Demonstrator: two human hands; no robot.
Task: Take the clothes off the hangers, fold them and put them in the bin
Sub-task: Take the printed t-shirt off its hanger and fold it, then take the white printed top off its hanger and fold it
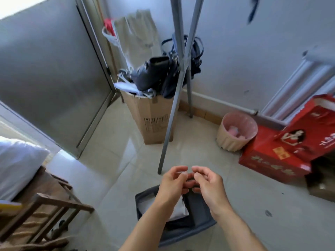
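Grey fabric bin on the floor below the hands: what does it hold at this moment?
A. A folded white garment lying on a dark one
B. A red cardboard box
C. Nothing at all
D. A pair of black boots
A. Inside the grey fabric bin, a folded white garment lies on top of a dark folded garment, partly hidden behind the left hand and the right hand, both empty.

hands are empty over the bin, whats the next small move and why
Probably lift both hands toward the dark garment hanging at the top right. The left hand and right hand hold nothing, fingers loosely curled, above the grey bin, which already holds folded white and dark clothes. That hanging piece is the only clothing still visibly up on the rack.
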